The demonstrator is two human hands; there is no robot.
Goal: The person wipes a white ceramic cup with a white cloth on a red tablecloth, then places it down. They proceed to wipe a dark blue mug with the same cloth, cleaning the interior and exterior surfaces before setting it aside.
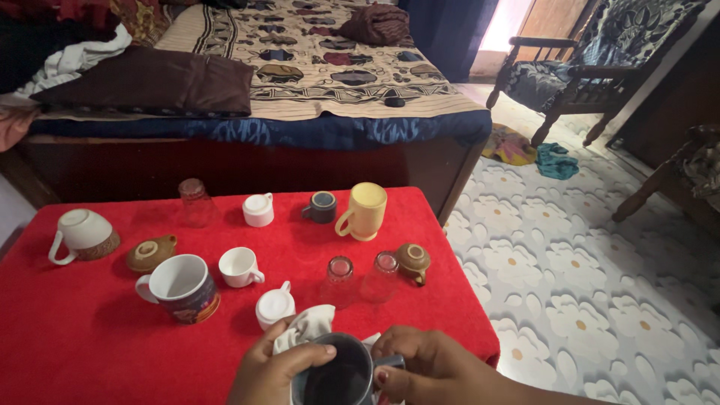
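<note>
At the bottom edge of the view my left hand [271, 366] presses a white cloth [309, 324] against the rim of a dark grey mug [336, 375]. My right hand [431, 365] grips the same mug at its handle side. The mug's mouth faces up toward me and its inside looks dark. Both hands hover over the near part of a table covered in red cloth [82, 330].
Several cups stand on the red cloth: a dark patterned mug [182, 287], small white cups [240, 266], a yellow mug [364, 211], brown cups [151, 253], upturned glasses [339, 279]. Behind is a bed [300, 67]; right, a flowered floor and a wooden armchair [577, 71].
</note>
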